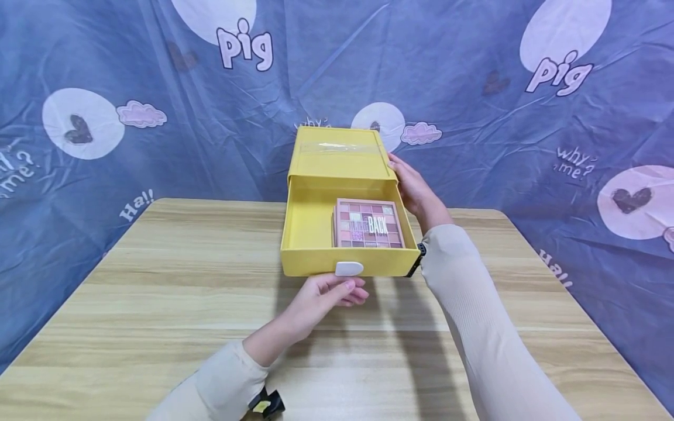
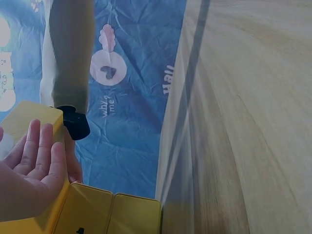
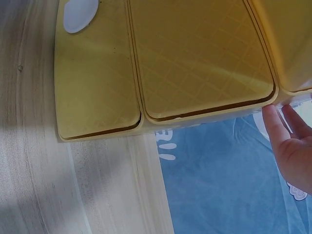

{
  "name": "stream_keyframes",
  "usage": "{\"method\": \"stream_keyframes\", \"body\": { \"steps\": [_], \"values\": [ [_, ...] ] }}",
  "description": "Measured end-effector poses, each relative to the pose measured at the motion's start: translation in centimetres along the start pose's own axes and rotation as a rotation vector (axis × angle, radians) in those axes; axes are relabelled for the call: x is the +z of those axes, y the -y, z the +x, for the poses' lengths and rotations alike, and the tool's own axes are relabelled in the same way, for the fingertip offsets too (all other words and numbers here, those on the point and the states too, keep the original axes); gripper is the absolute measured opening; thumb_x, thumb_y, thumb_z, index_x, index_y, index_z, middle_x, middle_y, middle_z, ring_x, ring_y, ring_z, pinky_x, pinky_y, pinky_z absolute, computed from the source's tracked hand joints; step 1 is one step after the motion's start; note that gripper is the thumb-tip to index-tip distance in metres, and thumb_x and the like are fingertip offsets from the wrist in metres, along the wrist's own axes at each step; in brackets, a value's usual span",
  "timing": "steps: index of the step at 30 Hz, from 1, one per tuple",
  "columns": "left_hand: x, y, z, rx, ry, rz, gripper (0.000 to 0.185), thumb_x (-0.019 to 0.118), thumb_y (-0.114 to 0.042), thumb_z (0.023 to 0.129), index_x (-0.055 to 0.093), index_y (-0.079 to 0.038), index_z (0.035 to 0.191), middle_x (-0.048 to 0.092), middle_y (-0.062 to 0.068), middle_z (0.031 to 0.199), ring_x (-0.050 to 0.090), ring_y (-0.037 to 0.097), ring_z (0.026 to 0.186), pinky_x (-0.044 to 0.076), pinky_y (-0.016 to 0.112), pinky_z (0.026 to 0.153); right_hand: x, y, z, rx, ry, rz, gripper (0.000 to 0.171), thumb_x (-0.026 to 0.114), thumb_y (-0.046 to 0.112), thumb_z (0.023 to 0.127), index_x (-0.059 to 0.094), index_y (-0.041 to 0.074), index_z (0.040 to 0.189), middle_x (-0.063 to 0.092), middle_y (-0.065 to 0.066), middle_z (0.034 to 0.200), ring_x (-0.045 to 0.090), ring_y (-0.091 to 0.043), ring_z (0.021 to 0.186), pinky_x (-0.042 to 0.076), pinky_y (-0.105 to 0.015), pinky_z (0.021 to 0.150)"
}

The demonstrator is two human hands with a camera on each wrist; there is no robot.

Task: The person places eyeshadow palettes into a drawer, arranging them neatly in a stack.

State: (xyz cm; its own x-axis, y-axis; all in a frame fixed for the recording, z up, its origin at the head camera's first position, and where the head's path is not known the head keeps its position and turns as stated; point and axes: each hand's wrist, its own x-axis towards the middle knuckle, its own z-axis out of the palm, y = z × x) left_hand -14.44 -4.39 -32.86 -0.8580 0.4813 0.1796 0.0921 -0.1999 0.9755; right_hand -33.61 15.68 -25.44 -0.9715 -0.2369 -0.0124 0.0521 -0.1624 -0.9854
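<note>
A yellow storage cabinet (image 1: 337, 161) stands with its top drawer (image 1: 310, 219) pulled out toward the person. Inside the drawer, against its right side, lies a pink eyeshadow palette (image 1: 368, 225) with "BACK" on its cover. The drawer front bears a white tab handle (image 1: 349, 269). Just below that tab is my left hand (image 1: 321, 298), palm up with loosely bent fingers in the left wrist view. My right hand (image 1: 416, 187) rests along the cabinet's right side, toward the back. In the right wrist view, its fingertips (image 3: 269, 114) touch the cabinet's edge.
The cabinet stands on a wood-grain table (image 1: 174, 304), near its far edge. Behind hangs a blue printed cloth (image 1: 210, 117). Further yellow panels (image 3: 204, 58) show below the open drawer. Dark wrist devices (image 1: 267, 403) sit at the person's sleeves.
</note>
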Motion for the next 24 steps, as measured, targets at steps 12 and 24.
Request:
{"method": "stream_keyframes", "body": {
  "steps": [12, 24],
  "values": [
    [0.05, -0.09, 0.38, 0.007, -0.023, -0.043, 0.042, 0.039, -0.025, 0.093, 0.053, 0.012, 0.104, 0.060, 0.021, 0.095, 0.058, 0.029, 0.086, 0.042, 0.044, 0.081, 0.09, 0.06, -0.05, -0.003, -0.002, -0.011, 0.047, 0.036, 0.022, 0.093, 0.023, 0.019, 0.138, 0.038, -0.011, 0.128, 0.051, -0.011, 0.087, 0.044, -0.020, 0.070],
    [0.02, -0.19, 0.67, 0.049, -0.024, -0.028, 0.042, 0.038, -0.023, 0.093, 0.052, 0.015, 0.103, 0.059, 0.023, 0.096, 0.056, 0.035, 0.088, 0.045, 0.038, 0.079, 0.04, 0.09, 0.04, 0.010, -0.015, -0.014, 0.047, 0.037, 0.023, 0.093, 0.024, 0.020, 0.138, 0.038, -0.011, 0.127, 0.051, -0.010, 0.086, 0.044, -0.020, 0.069]
  ]
}}
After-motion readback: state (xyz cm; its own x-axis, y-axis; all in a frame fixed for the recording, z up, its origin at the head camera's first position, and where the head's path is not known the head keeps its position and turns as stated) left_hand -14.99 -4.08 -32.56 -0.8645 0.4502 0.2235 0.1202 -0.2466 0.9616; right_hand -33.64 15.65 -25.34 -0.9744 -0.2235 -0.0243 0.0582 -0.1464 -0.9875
